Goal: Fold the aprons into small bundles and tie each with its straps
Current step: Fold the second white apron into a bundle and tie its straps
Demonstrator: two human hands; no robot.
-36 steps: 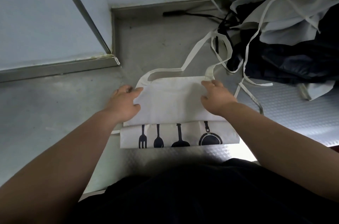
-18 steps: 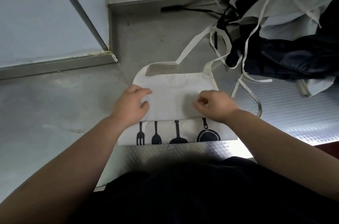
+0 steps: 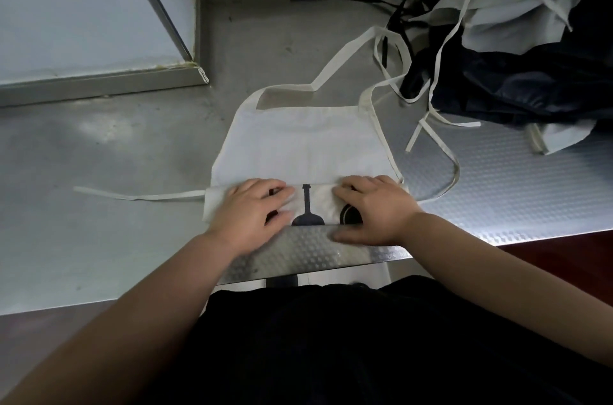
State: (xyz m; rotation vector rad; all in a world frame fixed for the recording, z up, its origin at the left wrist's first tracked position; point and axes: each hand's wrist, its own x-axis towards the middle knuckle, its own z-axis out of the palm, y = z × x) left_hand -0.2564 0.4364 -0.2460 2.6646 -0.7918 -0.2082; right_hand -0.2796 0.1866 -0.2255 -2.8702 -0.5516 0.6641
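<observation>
1. The left hand (image 3: 249, 210) lies palm down, fingers spread flat, pressing the left part of a folded band at the near edge of a white apron (image 3: 305, 146).
2. The right hand (image 3: 373, 209) lies likewise flat and open on the band's right part, gripping nothing.
3. The apron lies on a metal desk (image 3: 99, 172), near its front edge; black utensil prints show between the 2 hands.
4. 1 strap (image 3: 139, 195) trails left.
5. A pile of aprons (image 3: 517, 39) sits far right.

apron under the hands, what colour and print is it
Off-white apron with dark kitchen-utensil silhouettes along its near edge, seen in the head view.
</observation>
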